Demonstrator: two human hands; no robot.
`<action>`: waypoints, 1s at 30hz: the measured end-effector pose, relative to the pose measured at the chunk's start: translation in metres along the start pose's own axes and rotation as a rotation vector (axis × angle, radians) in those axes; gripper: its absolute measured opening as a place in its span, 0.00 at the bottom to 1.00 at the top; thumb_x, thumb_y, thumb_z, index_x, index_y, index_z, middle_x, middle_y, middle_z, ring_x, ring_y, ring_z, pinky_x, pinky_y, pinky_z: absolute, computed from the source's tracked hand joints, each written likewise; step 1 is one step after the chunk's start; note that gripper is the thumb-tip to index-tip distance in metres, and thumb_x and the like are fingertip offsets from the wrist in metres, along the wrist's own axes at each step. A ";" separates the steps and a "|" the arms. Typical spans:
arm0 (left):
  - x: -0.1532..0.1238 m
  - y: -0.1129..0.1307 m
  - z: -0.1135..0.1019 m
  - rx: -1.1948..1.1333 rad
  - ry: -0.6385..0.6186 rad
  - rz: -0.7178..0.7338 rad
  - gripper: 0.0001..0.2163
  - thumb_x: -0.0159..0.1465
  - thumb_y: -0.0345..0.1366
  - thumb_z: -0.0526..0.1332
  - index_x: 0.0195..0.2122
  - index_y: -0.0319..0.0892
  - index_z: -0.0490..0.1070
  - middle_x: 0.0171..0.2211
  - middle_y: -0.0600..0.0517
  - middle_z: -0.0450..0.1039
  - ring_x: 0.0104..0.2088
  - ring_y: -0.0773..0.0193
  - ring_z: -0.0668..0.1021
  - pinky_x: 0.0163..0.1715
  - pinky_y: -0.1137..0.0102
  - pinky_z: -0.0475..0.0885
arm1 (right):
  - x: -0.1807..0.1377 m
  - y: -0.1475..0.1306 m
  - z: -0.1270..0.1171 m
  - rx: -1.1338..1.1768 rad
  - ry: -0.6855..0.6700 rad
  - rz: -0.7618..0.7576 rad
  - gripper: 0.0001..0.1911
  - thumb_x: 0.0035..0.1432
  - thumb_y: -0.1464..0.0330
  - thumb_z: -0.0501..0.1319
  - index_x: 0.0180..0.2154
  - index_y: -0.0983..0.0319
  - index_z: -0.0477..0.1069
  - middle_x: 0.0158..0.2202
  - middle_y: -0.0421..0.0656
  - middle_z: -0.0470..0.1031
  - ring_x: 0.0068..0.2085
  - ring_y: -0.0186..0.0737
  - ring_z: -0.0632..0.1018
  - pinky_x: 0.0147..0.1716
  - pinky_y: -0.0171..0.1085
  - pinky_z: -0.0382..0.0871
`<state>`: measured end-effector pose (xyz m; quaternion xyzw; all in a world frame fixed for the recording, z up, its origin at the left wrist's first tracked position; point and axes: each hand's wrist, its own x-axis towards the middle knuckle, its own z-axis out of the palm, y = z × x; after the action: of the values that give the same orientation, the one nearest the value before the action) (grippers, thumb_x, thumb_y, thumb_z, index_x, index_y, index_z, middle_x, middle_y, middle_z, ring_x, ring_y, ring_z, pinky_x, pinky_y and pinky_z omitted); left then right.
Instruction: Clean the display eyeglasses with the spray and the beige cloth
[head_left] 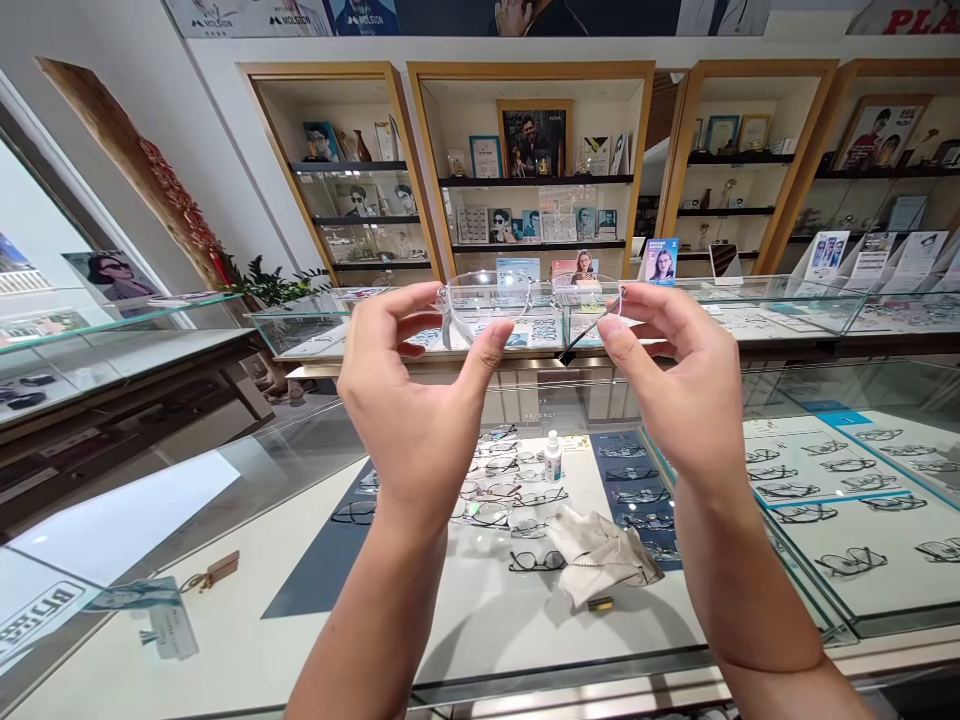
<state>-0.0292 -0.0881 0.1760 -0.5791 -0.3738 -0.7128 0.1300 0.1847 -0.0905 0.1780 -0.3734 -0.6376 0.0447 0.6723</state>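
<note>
You held a pair of clear-framed glasses [501,298] up in front of you with both hands, well above the glass counter [247,560]. Your left hand [409,400] was closed lightly on the left end of the frame, with the thumb [487,352] pressed up from below and the fingers curled over the top, so the pinch was narrow, with only the frame in it. Your right hand [679,385] pinched the other end the same way, thumb underneath and forefinger above, near where a thin dark temple [587,330] angled down from the hinge (the lenses were so transparent that the shelves behind showed straight through them). The glasses sat roughly level between your two hands and touched nothing else. On the counter below lay a crumpled grey cloth [600,560], with a small dark object [600,603] just beside its near edge; what that object was could not be told. A small white bottle [553,456] stood upright farther back, between your forearms. Under the glass, rows of spectacle frames [510,490] lay on trays. Off to your left, near the counter's edge, lay a brown key tag [217,568]. Beyond the far counter, wooden wall shelves [525,185] held pictures and small stands.
</note>
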 end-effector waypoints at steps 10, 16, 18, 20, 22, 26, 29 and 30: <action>0.001 0.003 0.000 0.021 -0.009 -0.003 0.21 0.66 0.55 0.75 0.53 0.49 0.78 0.51 0.47 0.82 0.51 0.47 0.84 0.50 0.52 0.78 | 0.000 -0.004 0.000 -0.031 0.017 0.009 0.19 0.68 0.51 0.71 0.54 0.53 0.81 0.53 0.47 0.87 0.53 0.52 0.86 0.51 0.52 0.83; 0.001 0.005 -0.001 0.038 -0.017 0.000 0.19 0.67 0.54 0.75 0.52 0.51 0.78 0.51 0.48 0.82 0.50 0.47 0.84 0.51 0.51 0.79 | -0.001 -0.006 0.000 -0.031 0.027 0.026 0.18 0.67 0.52 0.72 0.53 0.53 0.82 0.53 0.46 0.87 0.53 0.52 0.86 0.51 0.52 0.82; 0.001 0.006 -0.002 0.040 -0.015 -0.002 0.19 0.67 0.54 0.75 0.52 0.51 0.78 0.51 0.48 0.82 0.50 0.47 0.84 0.50 0.51 0.79 | -0.001 -0.007 0.000 -0.030 0.026 0.026 0.18 0.67 0.53 0.72 0.53 0.53 0.82 0.52 0.46 0.87 0.52 0.51 0.86 0.51 0.52 0.82; 0.001 0.006 -0.002 0.038 -0.011 -0.004 0.19 0.67 0.54 0.75 0.52 0.51 0.78 0.51 0.48 0.83 0.50 0.48 0.84 0.51 0.51 0.78 | -0.001 -0.006 0.000 -0.029 0.025 0.025 0.17 0.67 0.53 0.72 0.53 0.53 0.82 0.52 0.46 0.87 0.52 0.51 0.86 0.51 0.52 0.81; 0.001 0.007 -0.002 0.032 -0.008 -0.009 0.19 0.67 0.54 0.76 0.52 0.51 0.78 0.50 0.48 0.83 0.50 0.48 0.84 0.51 0.51 0.78 | -0.001 -0.006 0.000 -0.029 0.025 0.024 0.17 0.67 0.53 0.72 0.52 0.53 0.82 0.51 0.45 0.87 0.51 0.51 0.86 0.50 0.52 0.81; 0.000 0.007 -0.002 0.025 -0.008 -0.013 0.19 0.67 0.54 0.75 0.52 0.51 0.79 0.50 0.48 0.82 0.51 0.48 0.84 0.51 0.51 0.78 | -0.001 -0.006 0.000 -0.030 0.022 0.026 0.17 0.67 0.52 0.72 0.51 0.53 0.82 0.50 0.45 0.87 0.49 0.49 0.86 0.48 0.51 0.81; 0.001 0.007 -0.002 0.030 -0.008 -0.009 0.19 0.67 0.55 0.75 0.52 0.51 0.79 0.50 0.49 0.83 0.51 0.49 0.84 0.51 0.51 0.79 | -0.002 -0.008 0.000 -0.027 0.021 0.029 0.18 0.67 0.51 0.72 0.51 0.53 0.82 0.49 0.45 0.87 0.47 0.48 0.86 0.46 0.49 0.81; 0.001 0.007 -0.002 0.033 -0.008 -0.006 0.19 0.67 0.55 0.75 0.52 0.51 0.79 0.50 0.49 0.83 0.50 0.49 0.84 0.51 0.51 0.79 | -0.002 -0.008 -0.001 -0.028 0.022 0.028 0.18 0.67 0.51 0.71 0.52 0.53 0.82 0.50 0.45 0.87 0.47 0.48 0.86 0.46 0.48 0.81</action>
<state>-0.0267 -0.0940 0.1793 -0.5786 -0.3877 -0.7046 0.1359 0.1817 -0.0972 0.1809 -0.3921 -0.6255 0.0408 0.6732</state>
